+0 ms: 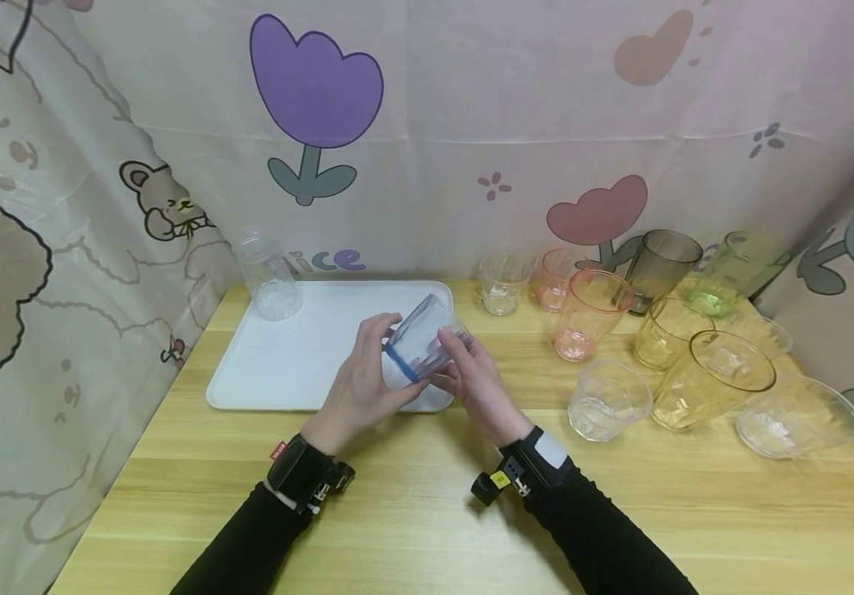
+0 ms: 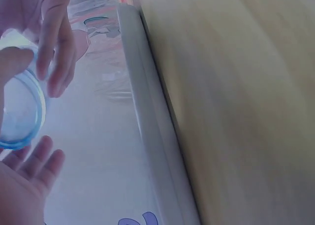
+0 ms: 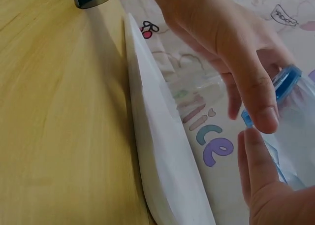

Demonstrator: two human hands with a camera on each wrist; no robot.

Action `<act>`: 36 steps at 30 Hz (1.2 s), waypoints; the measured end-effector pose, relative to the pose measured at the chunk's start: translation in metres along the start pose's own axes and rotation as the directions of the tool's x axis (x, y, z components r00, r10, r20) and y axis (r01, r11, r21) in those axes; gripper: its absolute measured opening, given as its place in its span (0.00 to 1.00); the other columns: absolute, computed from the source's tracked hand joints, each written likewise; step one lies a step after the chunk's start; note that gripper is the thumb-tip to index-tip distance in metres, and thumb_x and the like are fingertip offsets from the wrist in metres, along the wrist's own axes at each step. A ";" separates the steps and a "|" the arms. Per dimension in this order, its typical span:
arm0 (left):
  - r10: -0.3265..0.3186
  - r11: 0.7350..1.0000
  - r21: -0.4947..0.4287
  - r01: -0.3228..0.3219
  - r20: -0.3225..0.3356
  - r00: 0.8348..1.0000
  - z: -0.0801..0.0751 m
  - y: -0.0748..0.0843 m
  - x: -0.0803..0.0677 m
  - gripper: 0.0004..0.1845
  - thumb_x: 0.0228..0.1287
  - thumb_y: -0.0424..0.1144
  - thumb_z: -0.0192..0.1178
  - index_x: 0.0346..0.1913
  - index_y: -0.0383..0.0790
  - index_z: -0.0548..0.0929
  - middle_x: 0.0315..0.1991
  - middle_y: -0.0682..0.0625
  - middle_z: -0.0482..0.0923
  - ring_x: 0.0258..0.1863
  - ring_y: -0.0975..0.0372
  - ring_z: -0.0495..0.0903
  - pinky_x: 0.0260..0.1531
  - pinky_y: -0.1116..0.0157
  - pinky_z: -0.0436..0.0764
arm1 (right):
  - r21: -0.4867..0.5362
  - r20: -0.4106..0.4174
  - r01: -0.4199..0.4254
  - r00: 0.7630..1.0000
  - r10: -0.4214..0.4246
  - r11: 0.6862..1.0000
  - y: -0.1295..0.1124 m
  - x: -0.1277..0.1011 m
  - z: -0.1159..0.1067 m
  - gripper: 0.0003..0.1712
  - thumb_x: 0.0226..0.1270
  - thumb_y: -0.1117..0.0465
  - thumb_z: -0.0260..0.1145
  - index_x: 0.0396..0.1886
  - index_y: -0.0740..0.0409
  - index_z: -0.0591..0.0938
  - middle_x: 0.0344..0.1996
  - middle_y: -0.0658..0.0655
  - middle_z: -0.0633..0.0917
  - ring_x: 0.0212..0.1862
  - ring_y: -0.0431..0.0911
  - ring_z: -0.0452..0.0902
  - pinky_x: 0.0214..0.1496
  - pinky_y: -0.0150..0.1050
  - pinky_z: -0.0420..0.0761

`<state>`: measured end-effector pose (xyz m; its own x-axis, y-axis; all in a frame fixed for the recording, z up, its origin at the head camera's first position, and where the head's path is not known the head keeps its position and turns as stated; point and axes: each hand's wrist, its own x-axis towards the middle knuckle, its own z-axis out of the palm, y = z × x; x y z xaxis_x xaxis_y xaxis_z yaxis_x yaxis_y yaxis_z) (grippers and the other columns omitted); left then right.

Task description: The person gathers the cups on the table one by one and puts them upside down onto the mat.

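Note:
A clear drinking glass (image 1: 421, 324) with a blue band around one end is held tilted in both hands, over the right part of the white tray (image 1: 323, 347). The left hand (image 1: 363, 376) grips its blue-banded end from the left, thumb below and fingers above. From the right, the right hand (image 1: 482, 384) holds the other end, its thumb lying along the side. In the left wrist view, the blue ring (image 2: 39, 112) shows between the hands. The right wrist view has the blue band (image 3: 288, 87) under the left hand's fingers.
A tall clear glass (image 1: 274, 289) stands on the tray's back left corner. On the wooden table (image 1: 412, 512) to the right are several glasses: an orange one (image 1: 583, 330), a grey one (image 1: 657, 264), a green one (image 1: 732, 273), yellow ones (image 1: 702, 388) and clear ones (image 1: 605, 409). A patterned curtain (image 1: 434, 165) hangs behind.

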<state>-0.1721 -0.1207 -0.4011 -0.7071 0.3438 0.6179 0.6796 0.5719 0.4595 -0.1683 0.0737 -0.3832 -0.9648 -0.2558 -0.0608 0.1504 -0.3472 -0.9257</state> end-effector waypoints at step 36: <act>-0.184 0.981 -0.026 0.192 -0.427 0.885 -0.091 -0.034 0.041 0.45 0.49 0.30 0.79 0.72 0.31 0.70 0.61 0.32 0.64 0.64 0.45 0.72 0.64 0.47 0.78 | -0.942 0.066 0.067 0.998 -0.016 0.330 -0.003 0.021 -0.034 0.33 0.63 0.63 0.76 0.64 0.73 0.77 0.50 0.67 0.85 0.52 0.57 0.82 0.60 0.52 0.82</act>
<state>-0.2060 -0.1933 -0.3335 -0.6673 -0.1192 0.7351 0.5364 0.6079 0.5855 -0.1962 0.1004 -0.3943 -0.9507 -0.3092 -0.0215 -0.2185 0.7178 -0.6611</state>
